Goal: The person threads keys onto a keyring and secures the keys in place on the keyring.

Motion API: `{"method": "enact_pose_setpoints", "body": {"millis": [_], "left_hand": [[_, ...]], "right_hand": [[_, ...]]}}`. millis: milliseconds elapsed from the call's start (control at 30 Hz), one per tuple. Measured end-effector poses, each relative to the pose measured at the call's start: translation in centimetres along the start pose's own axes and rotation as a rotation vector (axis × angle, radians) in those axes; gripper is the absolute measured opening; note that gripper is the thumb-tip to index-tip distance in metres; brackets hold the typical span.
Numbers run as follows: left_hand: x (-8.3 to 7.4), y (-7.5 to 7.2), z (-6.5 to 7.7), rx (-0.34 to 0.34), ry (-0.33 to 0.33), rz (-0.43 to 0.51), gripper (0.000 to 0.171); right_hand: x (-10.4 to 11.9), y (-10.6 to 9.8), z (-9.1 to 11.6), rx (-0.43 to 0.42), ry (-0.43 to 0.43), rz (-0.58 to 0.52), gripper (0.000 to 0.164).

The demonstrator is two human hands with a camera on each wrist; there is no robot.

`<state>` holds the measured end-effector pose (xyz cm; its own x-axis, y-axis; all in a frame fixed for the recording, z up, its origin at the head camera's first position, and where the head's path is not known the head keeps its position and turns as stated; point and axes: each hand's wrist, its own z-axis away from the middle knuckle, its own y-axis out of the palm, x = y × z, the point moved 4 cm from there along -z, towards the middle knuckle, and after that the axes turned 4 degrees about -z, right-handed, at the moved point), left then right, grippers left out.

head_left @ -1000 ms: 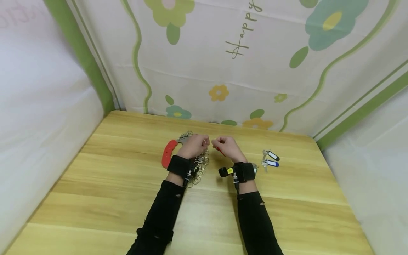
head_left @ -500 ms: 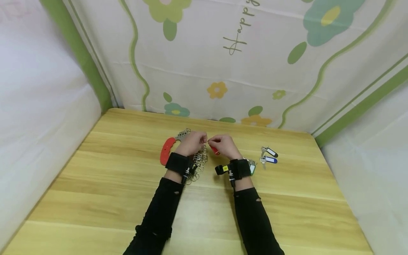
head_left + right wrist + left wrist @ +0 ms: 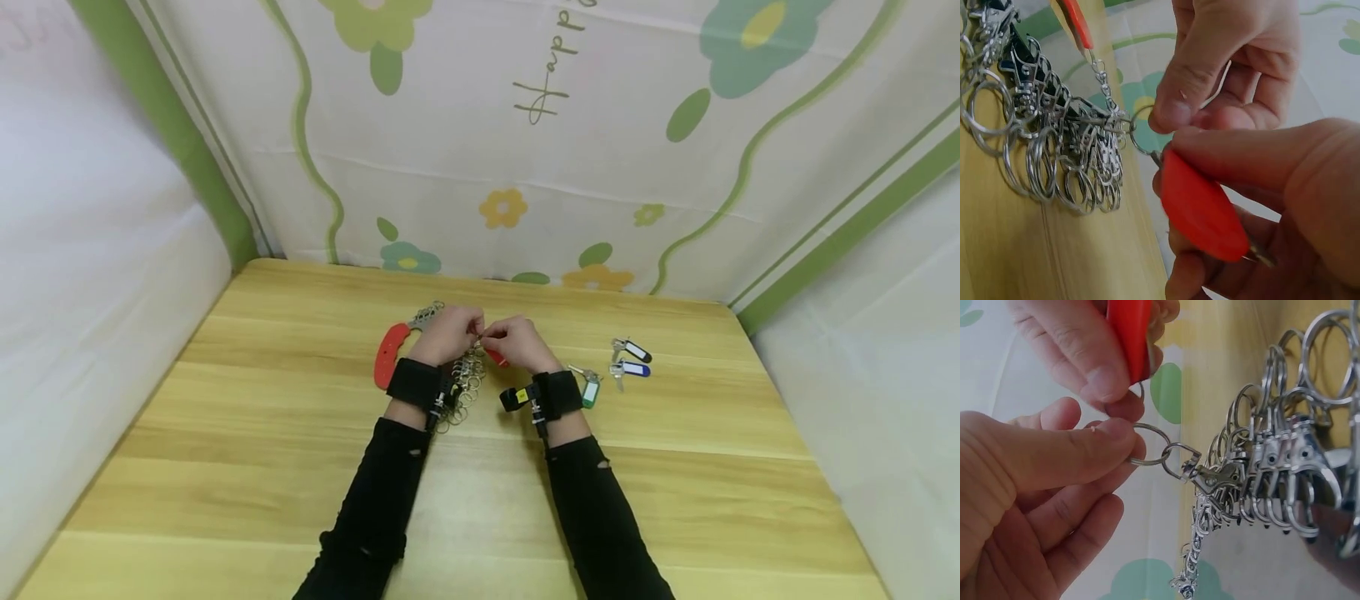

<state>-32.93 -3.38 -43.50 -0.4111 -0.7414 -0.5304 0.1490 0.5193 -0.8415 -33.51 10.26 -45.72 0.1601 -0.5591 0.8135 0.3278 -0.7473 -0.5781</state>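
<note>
Red plastic shows in the right hand (image 3: 521, 343), whose fingers pinch a red key tag (image 3: 1200, 206) just above the wooden surface (image 3: 262, 467), to the right of a bunch of metal rings (image 3: 467, 387). Opposite, thumb and forefinger of the left hand (image 3: 452, 335) pinch a split ring (image 3: 1159, 431) linked to a swivel clasp (image 3: 1211, 480) in that bunch. One second ago a gap parted the two hands; now their fingertips meet at the ring. The green key tag (image 3: 590, 393), mostly hidden by the right wrist then, is now in plain sight.

In the right wrist view the red tag's long axis slants: its upper end points up and left to the split ring, its lower end down and right, where a key (image 3: 1262, 254) pokes out. Whether tag and ring are linked I cannot tell. Left of the hands lies the red handle (image 3: 391, 356), its long axis running away from the person, tilted slightly right. A blue key tag (image 3: 635, 369) and a black key tag (image 3: 638, 352) lie farther right.
</note>
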Motion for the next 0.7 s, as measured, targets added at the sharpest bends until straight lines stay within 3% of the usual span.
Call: {"method": "enact_pose_setpoints", "body": {"millis": [267, 700], "left_hand": [[0.02, -0.12, -0.04, 0.010, 0.002, 0.020, 0.022], [0.44, -0.16, 0.12, 0.001, 0.035, 0.103, 0.018]], "right_hand": [[0.06, -0.11, -0.03, -0.062, 0.022, -0.017, 0.015], [0.02, 0.59, -0.26, -0.037, -0.006, 0.029, 0.011]]}}
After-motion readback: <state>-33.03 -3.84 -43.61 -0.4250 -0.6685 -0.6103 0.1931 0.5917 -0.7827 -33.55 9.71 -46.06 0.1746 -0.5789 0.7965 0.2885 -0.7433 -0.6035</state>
